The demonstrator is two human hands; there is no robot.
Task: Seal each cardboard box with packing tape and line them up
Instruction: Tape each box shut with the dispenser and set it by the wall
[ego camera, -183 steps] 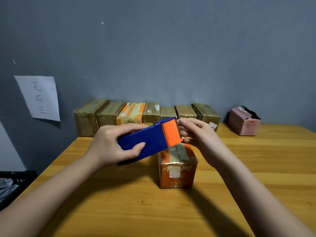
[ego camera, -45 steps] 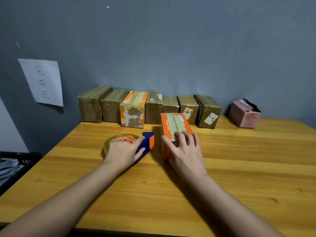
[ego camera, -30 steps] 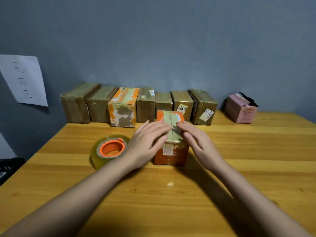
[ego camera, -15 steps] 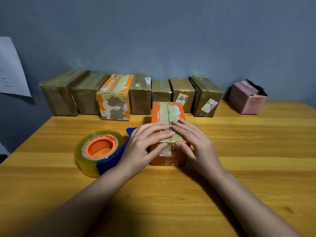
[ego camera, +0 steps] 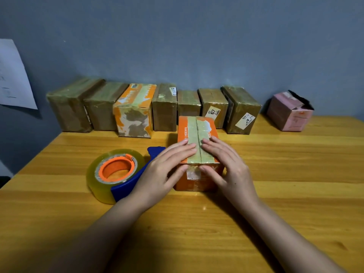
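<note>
An orange cardboard box stands in the middle of the wooden table, with a strip of tape running along its top and down its near face. My left hand lies flat on the box's left top edge, fingers straight. My right hand lies flat on the right top edge. Both thumbs press the tape end on the near face. The tape dispenser, blue with an orange hub and a clear roll, lies on the table just left of my left hand.
Several taped boxes stand in a row against the grey wall. A pink box sits apart at the back right. A paper sheet hangs on the wall at left.
The left hand put the dispenser down on the table and joined the right hand on the orange box. Both hands now press the tape flat at the box's near end.
</note>
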